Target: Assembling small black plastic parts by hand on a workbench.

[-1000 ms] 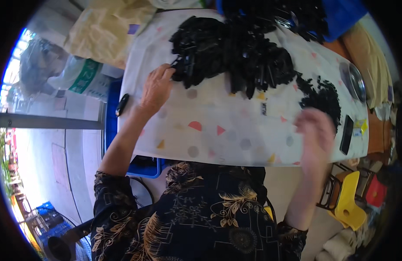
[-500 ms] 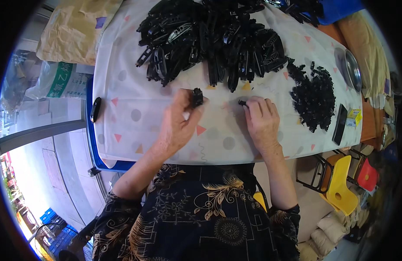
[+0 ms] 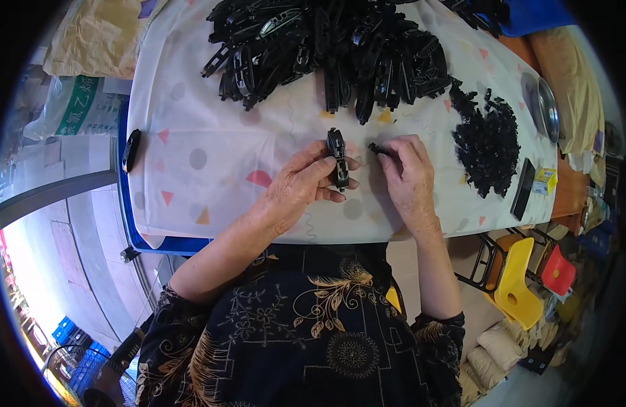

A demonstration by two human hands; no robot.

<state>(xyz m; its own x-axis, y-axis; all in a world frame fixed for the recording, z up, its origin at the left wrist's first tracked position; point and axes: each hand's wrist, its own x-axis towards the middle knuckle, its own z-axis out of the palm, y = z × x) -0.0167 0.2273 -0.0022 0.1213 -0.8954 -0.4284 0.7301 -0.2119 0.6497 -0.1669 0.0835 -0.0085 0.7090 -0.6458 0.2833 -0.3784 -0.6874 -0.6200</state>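
My left hand is closed around a long black plastic part, held upright above the middle of the table. My right hand pinches a small black plastic piece between thumb and fingers, a short way right of the long part and apart from it. Beyond my hands lies a big heap of similar long black parts. To the right spreads a pile of small black plastic pieces.
The table has a white cloth with coloured shapes. A single black part lies at its left edge. At the right are a black oblong thing, a small yellow box and a round metal dish. Yellow chair at lower right.
My left hand has moved right and turned, so the long black part now shows along its length. My right hand keeps the small piece near the same place. The whole view has shifted slightly.
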